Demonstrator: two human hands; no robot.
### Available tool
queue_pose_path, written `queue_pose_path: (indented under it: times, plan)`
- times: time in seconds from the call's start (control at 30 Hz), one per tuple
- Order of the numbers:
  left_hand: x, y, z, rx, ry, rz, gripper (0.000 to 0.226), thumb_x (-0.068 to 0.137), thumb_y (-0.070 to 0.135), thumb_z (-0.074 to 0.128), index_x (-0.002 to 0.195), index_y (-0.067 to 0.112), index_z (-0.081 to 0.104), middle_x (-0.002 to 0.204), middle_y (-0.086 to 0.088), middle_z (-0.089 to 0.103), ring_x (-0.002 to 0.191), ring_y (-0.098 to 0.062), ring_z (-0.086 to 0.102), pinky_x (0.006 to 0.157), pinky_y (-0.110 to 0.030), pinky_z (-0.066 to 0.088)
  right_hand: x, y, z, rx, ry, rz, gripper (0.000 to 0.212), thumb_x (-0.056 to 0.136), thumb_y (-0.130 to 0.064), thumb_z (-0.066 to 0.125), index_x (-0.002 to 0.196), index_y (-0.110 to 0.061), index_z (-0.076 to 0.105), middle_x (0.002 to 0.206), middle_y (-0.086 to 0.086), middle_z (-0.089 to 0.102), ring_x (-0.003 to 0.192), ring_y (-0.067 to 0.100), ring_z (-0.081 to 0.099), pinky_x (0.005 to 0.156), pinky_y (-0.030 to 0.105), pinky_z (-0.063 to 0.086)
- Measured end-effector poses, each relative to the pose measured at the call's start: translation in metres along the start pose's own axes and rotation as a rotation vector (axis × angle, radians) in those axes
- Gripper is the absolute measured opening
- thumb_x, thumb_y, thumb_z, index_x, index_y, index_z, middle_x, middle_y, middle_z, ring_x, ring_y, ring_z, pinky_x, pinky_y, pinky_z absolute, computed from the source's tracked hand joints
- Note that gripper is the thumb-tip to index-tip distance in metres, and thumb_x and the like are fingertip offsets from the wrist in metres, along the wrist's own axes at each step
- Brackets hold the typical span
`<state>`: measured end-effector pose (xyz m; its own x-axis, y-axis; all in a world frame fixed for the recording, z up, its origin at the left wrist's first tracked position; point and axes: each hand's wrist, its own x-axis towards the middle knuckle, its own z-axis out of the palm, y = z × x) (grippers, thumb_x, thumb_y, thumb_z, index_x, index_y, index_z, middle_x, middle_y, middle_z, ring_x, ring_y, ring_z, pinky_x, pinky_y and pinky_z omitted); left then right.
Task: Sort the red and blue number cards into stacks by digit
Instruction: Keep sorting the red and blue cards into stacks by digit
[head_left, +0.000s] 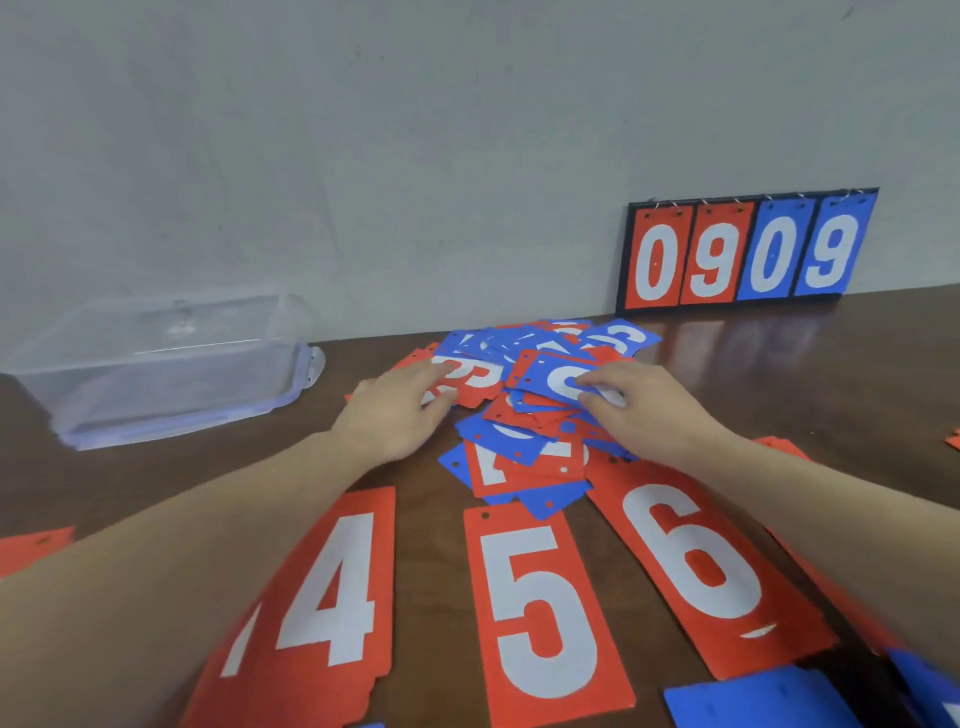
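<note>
Head view: both hands reach into the jumbled pile of cards (524, 410) mid-table toward the far edge. The left hand (395, 415) lies flat, fingers straight on a red card (475, 382) whose digit is partly hidden. The right hand (644, 410) pinches a blue card (558, 379), its digit partly covered. Red 4 (317, 613), 5 (540, 613) and 6 (701, 566) stacks line the near edge; blue cards (753, 699) are cut off at the near right corner.

Before you, two hands — the left hand (393, 410) and right hand (641, 410) — reach into one jumbled pile of cards (524, 410), too overlapped to count. Nearer you than the pile lie three red cards face up — a 4 (332, 597), a 5 (540, 613), a 6 (696, 566). Behind the pile: one scoreboard (743, 252) showing four digits, and left of the pile, one clear box (156, 364).
</note>
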<state>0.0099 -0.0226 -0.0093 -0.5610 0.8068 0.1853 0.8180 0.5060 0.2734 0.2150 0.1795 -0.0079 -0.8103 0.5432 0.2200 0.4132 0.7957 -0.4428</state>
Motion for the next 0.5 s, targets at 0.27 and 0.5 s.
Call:
queue_pose_path:
  times: [0.27,0.5]
  plan:
    - [0.001,-0.008,0.011,-0.192,0.14,-0.047,0.029,0.095,0.046,0.058,0.08,0.021,0.056,0.091,0.01,0.063,0.096,-0.016,0.057,0.091,-0.039,0.045,0.028,-0.006,0.006,-0.259,-0.086,0.06,0.041,0.1,-0.059,0.039,0.139,-0.051,0.05,0.153,-0.015,0.043,0.138,0.027,0.035,0.111,0.045,0.029]
    - [-0.001,-0.004,0.005,-0.187,0.048,-0.156,0.058,0.086,0.063,0.064,0.131,0.031,0.048,0.133,0.005,0.056,0.123,-0.02,0.053,0.102,-0.036,0.044,0.035,-0.007,0.02,-0.178,0.048,0.087,0.052,0.092,-0.066,0.051,0.14,-0.046,0.049,0.151,-0.012,0.046,0.14,0.022,0.032,0.11,0.046,0.025]
